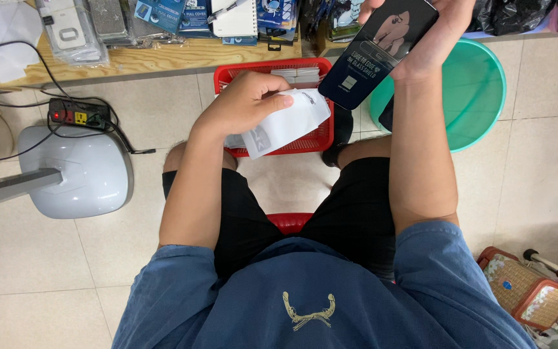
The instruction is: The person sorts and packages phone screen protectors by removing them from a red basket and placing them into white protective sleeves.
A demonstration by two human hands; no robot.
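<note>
While we sit over the red basket (321, 139), our left hand (243, 103) wraps its fingers (278, 102) around a white pouch (285, 123) just above it. Our right hand (431, 32) grips a dark flat pack (376, 55) higher up, near the green tub (479, 90).

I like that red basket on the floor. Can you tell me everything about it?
The red basket is plastic, rectangular, with slotted mesh walls. It sits on the tiled floor between the seated person's knees, against a wooden shelf. Flat white packets lie inside. The left hand holds a white pouch over it, hiding much of its middle.
</note>
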